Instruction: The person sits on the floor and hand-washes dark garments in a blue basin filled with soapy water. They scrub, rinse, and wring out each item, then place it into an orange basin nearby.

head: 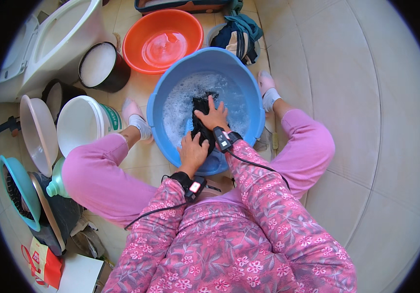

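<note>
A wet black cloth (200, 124) lies lengthwise in a large blue plastic basin (153, 113) holding foamy water (177, 99). My left hand (192, 152) holds the cloth's near end, beside the basin's near rim. Farther up, my right hand (213, 116) presses on the cloth with its fingers spread; nothing shows gripped in it. Under the cloth a lighter blue piece (188, 126) peeks out, mostly hidden, so its kind is unclear. Both wrists wear black straps with small cabled devices.
An orange basin (129, 45) with water stands beyond the blue one, beside a tub of clothes (241, 36). Leftward are a black bucket (122, 75) of suds, a white bucket (76, 124), a pink basin (38, 135) and a toilet (60, 40). A tiled wall (342, 91) rises at right.
</note>
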Motion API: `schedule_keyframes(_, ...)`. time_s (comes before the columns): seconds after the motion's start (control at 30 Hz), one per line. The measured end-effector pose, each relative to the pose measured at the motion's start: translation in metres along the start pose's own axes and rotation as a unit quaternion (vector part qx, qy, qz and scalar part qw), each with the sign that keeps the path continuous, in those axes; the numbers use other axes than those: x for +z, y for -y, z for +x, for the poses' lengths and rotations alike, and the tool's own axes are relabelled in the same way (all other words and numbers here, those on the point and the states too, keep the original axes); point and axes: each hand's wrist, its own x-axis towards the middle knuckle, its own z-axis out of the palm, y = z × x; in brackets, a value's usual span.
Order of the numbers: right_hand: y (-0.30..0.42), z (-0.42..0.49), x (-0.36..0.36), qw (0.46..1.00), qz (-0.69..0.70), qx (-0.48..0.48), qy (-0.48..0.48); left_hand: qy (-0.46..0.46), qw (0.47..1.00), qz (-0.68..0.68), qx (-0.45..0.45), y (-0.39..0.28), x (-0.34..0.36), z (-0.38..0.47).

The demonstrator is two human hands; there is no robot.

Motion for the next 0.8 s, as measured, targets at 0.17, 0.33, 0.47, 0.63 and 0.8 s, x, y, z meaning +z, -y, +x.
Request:
schedule_keyframes(0.17,0.018,0.008,0.013,0.991,-0.131,0.01,-0.01,-0.077,0.992,0.099,-0.02,-0.001,0.013,0.02)
schedule_keyframes(0.33,0.012,0.067,0.031,0.983,-0.167,0.064,-0.047,-0.109,0.99,0.093,-0.003,-0.007,0.023,0.076)
schedule_keyframes(0.47,-0.008,0.115,0.047,0.949,-0.315,-0.023,-0.014,-0.032,0.997,0.017,-0.068,-0.009,0.023,0.109)
schedule_keyframes(0.63,-0.034,0.165,0.024,0.914,-0.285,-0.277,0.075,-0.027,0.998,-0.036,-0.035,-0.007,0.028,0.156)
schedule_keyframes(0.8,-0.03,0.154,-0.005,0.988,-0.064,-0.128,-0.058,-0.001,0.982,-0.17,-0.084,0.015,0.027,0.184)
